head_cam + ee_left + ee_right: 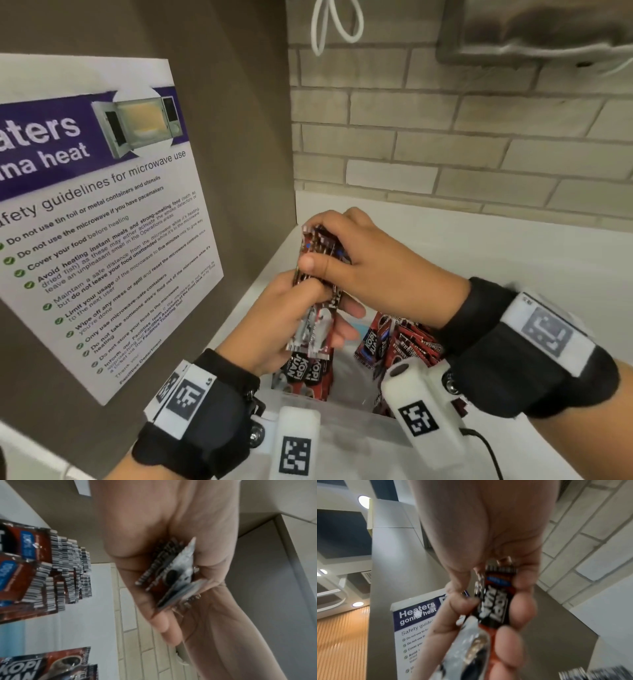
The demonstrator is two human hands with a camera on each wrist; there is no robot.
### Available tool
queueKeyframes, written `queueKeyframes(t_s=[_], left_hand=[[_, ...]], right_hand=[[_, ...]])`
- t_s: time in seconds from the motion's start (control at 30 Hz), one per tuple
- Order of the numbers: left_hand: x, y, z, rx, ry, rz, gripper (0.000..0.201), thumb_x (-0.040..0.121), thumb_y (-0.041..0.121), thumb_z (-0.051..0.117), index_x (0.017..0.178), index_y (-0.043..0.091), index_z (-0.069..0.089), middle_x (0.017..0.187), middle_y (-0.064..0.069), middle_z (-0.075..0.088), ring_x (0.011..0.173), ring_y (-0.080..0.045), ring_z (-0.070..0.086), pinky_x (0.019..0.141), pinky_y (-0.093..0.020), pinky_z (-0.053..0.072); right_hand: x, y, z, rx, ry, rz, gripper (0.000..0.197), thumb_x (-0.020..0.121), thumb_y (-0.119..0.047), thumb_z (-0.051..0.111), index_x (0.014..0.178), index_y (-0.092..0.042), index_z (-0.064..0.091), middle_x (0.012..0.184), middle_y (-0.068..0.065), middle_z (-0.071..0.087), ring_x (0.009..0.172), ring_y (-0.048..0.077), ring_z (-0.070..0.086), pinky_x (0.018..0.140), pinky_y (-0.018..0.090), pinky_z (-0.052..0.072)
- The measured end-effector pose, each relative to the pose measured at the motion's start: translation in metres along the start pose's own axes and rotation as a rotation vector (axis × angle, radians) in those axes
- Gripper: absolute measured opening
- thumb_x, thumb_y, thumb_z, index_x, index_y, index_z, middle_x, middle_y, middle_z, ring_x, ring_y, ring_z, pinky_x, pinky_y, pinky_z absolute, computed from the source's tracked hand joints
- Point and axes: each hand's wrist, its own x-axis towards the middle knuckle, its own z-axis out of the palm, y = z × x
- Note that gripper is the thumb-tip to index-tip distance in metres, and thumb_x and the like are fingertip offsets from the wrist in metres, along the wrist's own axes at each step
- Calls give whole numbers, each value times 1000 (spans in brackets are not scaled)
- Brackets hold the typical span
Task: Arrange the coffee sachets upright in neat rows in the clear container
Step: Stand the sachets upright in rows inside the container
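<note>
- We start at the far left, where the microwave safety poster (102, 219) hangs on the grey side wall (239, 137); it plays no part in the job, but that wall boxes us in on the left.
- Our left hand (274, 322) curls round the lower half of a bundle of coffee sachets (317, 291), which we hold above the clear container (342, 428) and not yet in it. We judge this lower grip keeps the bottom edges level so the bundle can go in upright.
- Our right hand (370, 263) closes over the bundle's top end, thumb in front and fingers (522, 609) wrapped behind (the right wrist view shows them curled tight on the black and red packs). It seems to be squaring the stack.
- Below, a few sachets (308, 377) stand in the container's left part, labels facing us.
- Further right, a fanned row of sachets (404, 342) leans in the container. It looks less tidy, and it could snag the bundle on the way down.
- Our own wrist cameras (424, 407) hide much of the container's near rim, so we cannot tell how much room is left.
- The brick wall (445, 137) closes the back.
</note>
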Motion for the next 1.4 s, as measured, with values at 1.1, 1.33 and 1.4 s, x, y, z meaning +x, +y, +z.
queueKeyframes(t_s=[1.1, 1.33, 1.4], left_hand=[[-2, 2, -42, -266, 396, 151, 23, 93, 5, 43, 106, 6, 62, 90, -9, 74, 76, -15, 71, 59, -26, 58], [-6, -4, -55, -226, 422, 154, 24, 92, 5, 44, 105, 7, 63, 92, -9, 74, 79, -17, 72, 61, -27, 58], [-8, -7, -57, -217, 418, 159, 24, 85, 7, 50, 104, 7, 64, 93, -9, 74, 79, -18, 72, 63, -28, 59]], right_hand=[[49, 66, -44, 83, -215, 374, 4, 85, 0, 65, 88, 2, 68, 76, 13, 70, 60, 16, 65, 61, 21, 58], [56, 77, 1, -392, -421, 311, 7, 81, -11, 70, 83, -6, 67, 59, -2, 59, 53, 12, 55, 62, 26, 49], [55, 81, 13, -439, -465, 306, 10, 80, -11, 70, 84, -2, 66, 68, 4, 64, 56, 14, 55, 63, 27, 49]])
